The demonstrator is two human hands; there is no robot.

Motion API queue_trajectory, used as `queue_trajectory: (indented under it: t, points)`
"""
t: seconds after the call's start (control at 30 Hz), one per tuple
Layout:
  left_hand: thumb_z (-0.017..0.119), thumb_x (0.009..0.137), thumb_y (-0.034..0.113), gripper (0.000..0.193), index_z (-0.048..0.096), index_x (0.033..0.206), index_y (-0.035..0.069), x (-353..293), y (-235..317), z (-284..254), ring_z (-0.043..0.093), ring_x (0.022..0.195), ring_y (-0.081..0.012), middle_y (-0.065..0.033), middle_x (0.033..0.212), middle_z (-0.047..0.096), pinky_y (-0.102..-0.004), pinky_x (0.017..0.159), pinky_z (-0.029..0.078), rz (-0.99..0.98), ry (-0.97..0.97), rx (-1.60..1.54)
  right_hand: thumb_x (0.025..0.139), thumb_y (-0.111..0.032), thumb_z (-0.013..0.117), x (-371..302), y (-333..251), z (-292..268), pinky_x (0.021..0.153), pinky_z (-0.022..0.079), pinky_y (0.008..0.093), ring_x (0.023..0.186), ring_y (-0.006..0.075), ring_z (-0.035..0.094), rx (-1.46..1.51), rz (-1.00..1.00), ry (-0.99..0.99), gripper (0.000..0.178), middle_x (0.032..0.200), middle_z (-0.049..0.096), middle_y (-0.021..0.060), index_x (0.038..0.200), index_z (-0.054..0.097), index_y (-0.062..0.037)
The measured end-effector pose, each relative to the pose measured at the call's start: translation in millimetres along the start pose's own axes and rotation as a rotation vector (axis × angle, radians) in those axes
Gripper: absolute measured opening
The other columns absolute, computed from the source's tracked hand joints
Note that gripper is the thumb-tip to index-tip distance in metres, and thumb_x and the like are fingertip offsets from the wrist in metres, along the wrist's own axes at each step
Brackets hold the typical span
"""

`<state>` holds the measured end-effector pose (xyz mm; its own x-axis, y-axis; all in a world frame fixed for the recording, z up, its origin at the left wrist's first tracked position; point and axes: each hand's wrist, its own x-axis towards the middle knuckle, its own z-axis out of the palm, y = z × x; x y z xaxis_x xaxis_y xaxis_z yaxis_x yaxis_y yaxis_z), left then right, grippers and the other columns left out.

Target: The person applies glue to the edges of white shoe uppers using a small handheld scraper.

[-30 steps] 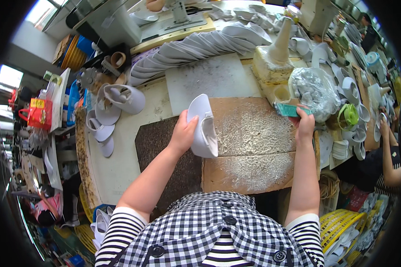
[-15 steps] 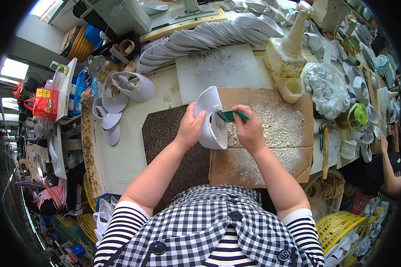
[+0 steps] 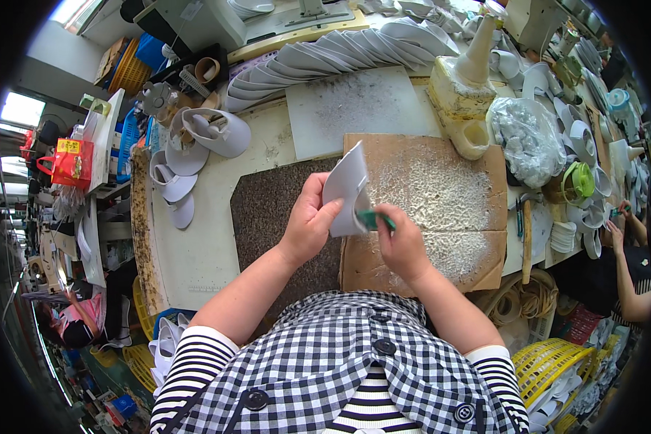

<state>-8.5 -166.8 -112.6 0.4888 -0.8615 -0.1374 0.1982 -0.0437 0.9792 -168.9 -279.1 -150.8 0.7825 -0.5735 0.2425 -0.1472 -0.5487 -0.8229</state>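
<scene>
My left hand grips a white sun visor by its brim, thumb on the near face, and holds it upright above the worktable. Pinched in my right hand is a small flat green scraper. Its far end reaches against the inner side of the visor, near the headband. Beneath the hands lie a brown cardboard sheet crusted with whitish residue and a dark speckled mat. Part of the scraper is hidden by my right fingers and the visor.
A long row of overlapping white visor pieces lines the back. Finished-looking visors lie at left. A crusty yellowish container, plastic bag, green-lidded jar and wooden-handled hammer stand at right, beside a co-worker's hands.
The visor has turned more edge-on and tilted. My right hand and the scraper have moved down and nearer to me along the visor's inner side.
</scene>
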Motion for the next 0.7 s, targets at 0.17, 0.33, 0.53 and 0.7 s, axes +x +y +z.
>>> queue_trajectory:
  t: [0.17, 0.33, 0.53, 0.7]
  points:
    - [0.050, 0.092, 0.002, 0.027, 0.043, 0.119, 0.004, 34, 14, 4, 0.050, 0.106, -0.0123, -0.0057, 0.114, 0.053, -0.0278, 0.093, 0.040, 0.366, -0.139, 0.126, 0.087, 0.000, 0.057, 62, 26, -19, 0.067, 0.051, 0.0404, 0.077, 0.0342, 0.064, -0.066, -0.261, 0.292, 0.026, 0.088, 0.063, 0.0164, 0.110, 0.048, -0.0081]
    - [0.054, 0.091, 0.000, 0.025, 0.046, 0.114, 0.005, 17, -50, -21, 0.051, 0.098, -0.0100, -0.0018, 0.105, 0.055, -0.0264, 0.089, 0.041, 0.073, 0.111, 0.137, 0.090, -0.008, 0.053, 66, 51, -3, 0.068, 0.048, 0.0445, 0.079, 0.0398, 0.061, -0.036, 0.103, 0.228, 0.017, 0.086, 0.062, 0.0201, 0.106, 0.049, -0.0088]
    - [0.053, 0.080, -0.013, 0.049, 0.037, 0.123, 0.004, -35, -75, -16, 0.050, 0.115, -0.0190, -0.0084, 0.120, 0.051, -0.0318, 0.100, 0.038, 0.051, 0.101, 0.318, 0.088, -0.008, 0.051, 34, 27, 20, 0.070, 0.047, 0.0493, 0.080, 0.0444, 0.060, 0.070, 0.213, 0.159, 0.019, 0.085, 0.062, 0.0241, 0.107, 0.047, -0.0067]
    - [0.065, 0.079, 0.000, 0.055, 0.038, 0.128, 0.001, -50, -70, -2, 0.051, 0.114, -0.0205, -0.0102, 0.123, 0.051, -0.0321, 0.101, 0.037, 0.053, 0.150, 0.387, 0.087, -0.009, 0.052, 9, 23, 41, 0.073, 0.047, 0.0481, 0.081, 0.0452, 0.060, 0.111, 0.356, 0.029, 0.020, 0.085, 0.062, 0.0251, 0.107, 0.049, -0.0037]
